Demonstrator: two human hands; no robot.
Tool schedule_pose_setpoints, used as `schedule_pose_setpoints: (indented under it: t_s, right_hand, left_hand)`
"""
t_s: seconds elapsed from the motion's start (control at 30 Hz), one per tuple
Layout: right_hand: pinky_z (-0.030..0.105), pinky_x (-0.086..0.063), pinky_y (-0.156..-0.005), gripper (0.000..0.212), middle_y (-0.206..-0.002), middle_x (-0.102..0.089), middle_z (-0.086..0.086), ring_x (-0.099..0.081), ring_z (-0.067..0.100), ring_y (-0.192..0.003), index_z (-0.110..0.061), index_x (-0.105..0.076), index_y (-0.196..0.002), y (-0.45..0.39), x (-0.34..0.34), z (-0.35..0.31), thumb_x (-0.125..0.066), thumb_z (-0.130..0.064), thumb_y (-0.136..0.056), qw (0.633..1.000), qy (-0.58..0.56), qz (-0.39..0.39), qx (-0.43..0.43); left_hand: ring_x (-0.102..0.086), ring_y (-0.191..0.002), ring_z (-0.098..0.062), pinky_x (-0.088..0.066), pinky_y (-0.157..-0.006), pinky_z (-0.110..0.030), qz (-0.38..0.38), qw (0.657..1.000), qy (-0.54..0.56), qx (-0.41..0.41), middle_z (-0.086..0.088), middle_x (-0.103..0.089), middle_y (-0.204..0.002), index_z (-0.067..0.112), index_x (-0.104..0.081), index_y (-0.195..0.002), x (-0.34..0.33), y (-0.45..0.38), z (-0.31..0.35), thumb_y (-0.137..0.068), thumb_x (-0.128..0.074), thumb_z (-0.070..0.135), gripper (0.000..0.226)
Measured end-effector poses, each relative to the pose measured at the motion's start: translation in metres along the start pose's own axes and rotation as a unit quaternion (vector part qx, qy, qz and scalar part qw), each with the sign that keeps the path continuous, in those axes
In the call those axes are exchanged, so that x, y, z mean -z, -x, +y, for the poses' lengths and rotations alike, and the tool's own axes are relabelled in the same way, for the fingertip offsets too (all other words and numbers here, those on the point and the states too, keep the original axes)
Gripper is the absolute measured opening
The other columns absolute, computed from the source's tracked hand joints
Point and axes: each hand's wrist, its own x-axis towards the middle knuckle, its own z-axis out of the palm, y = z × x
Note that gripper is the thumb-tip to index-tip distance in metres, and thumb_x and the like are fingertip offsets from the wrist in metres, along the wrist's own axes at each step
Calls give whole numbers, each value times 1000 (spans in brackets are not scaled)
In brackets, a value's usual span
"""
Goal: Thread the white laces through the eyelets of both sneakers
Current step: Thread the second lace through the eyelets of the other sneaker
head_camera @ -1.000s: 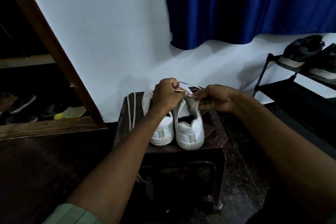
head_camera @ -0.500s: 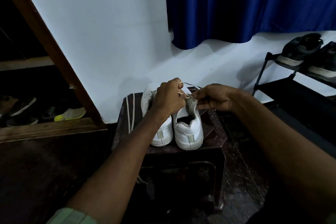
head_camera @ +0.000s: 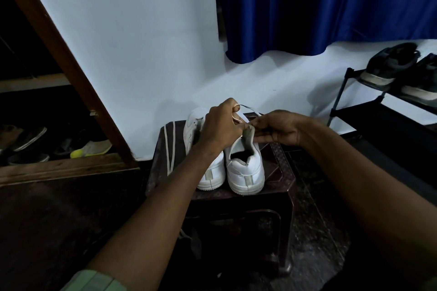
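Dark brown stool (head_camera: 281, 160) against the white wall (head_camera: 142, 42), under a blue curtain (head_camera: 319, 2), bearing two white sneakers side by side, heels toward the camera. Right sneaker (head_camera: 246, 170) plain leather, heel tab grey, collar open and dark inside, tongue pulled up. Left sneaker (head_camera: 208, 172) just beside it, touching or nearly so, toe and heel showing, middle covered by the forearm. Spare white lace (head_camera: 169, 146) laid in two parallel strands on the stool's left part, running away from the camera. Left hand (head_camera: 222, 125) curled over the right sneaker's front, pinching a white lace (head_camera: 248, 109) that arcs from its fingertips toward the other hand. Right hand (head_camera: 276, 129) just opposite, fingers drawn together at the tongue's edge, apparently pinching the lace or tongue; hard to say which. Eyelets hidden behind both hands. Black shoe rack (head_camera: 343, 101) at right, cut by the frame edge, with dark shoes (head_camera: 390, 64) on top. More footwear (head_camera: 89, 147) dim in a wooden recess at left. Compared with half a second ago: left hand raised slightly, lace loop drawn a little higher, sneakers unmoved.
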Motion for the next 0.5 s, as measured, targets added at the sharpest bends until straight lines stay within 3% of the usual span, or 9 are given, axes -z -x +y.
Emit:
schedule_pose_setpoints:
  t_s: [0.07, 0.13, 0.23, 0.3, 0.4, 0.47, 0.5]
  right_hand:
    - [29, -63, -63, 23, -99, -70, 18, -73, 22, -83, 5, -64, -112, -1, -2, 3, -48, 12, -96, 999, 20, 29, 24]
    - [28, -61, -61, 16, -98, -65, 22, -69, 25, -88, 6, -67, -101, -2, -6, 4, -59, 14, -90, 996, 44, 63, 52]
    - [28, -61, -59, 5, -95, -66, 24, -70, 25, -81, 5, -65, -92, 4, -8, -2, -61, 8, -95, 991, 70, 93, 65]
    - [31, -63, -60, 14, -90, -70, 22, -72, 25, -75, 0, -61, -91, 7, -3, -10, -53, 4, -101, 988, 63, 112, 84]
    - [36, -65, -68, 20, -86, -74, 16, -73, 29, -82, -12, -48, -95, 11, 6, -18, -35, -6, -109, 991, -56, 68, 104]
    - [33, -62, -60, 26, -66, -62, 4, -66, 22, -65, -16, -44, -89, 8, 14, -21, -31, -11, -110, 980, -160, 62, 101]
    - [29, -56, -52, 27, -58, -49, -1, -53, 17, -51, -18, -44, -85, 6, 16, -21, -34, -15, -110, 978, -164, 82, 100]
  left_hand:
    - [-59, -76, -19, -39, -65, -29, 4, 999, 20, 26, 6, -66, -79, 25, -50, -86, -1, -3, -2, -73, -87, 25, 39]
    - [-60, -72, -19, -49, -66, -32, -17, 991, 109, 73, -1, -68, -75, 22, -52, -76, 3, -6, -5, -69, -87, 25, 37]
    - [-62, -73, -19, -52, -67, -31, -50, 917, 349, 186, -8, -68, -82, 24, -53, -73, 14, -7, 0, -80, -85, 16, 33]
    - [-63, -76, -16, -48, -63, -24, -45, 868, 432, 238, -6, -71, -91, 23, -61, -80, 25, -10, 5, -88, -77, 12, 21]
    - [-66, -77, -11, -44, -64, -22, -40, 819, 505, 270, -2, -76, -96, 21, -66, -91, 38, -13, 8, -94, -69, 15, 7]
    - [-67, -81, -12, -45, -67, -24, -31, 814, 512, 272, 1, -77, -94, 22, -65, -94, 40, -14, 6, -95, -69, 19, 5]
    - [-68, -84, -12, -45, -69, -25, -27, 813, 515, 270, 2, -77, -94, 23, -65, -96, 41, -14, 5, -95, -69, 21, 4]
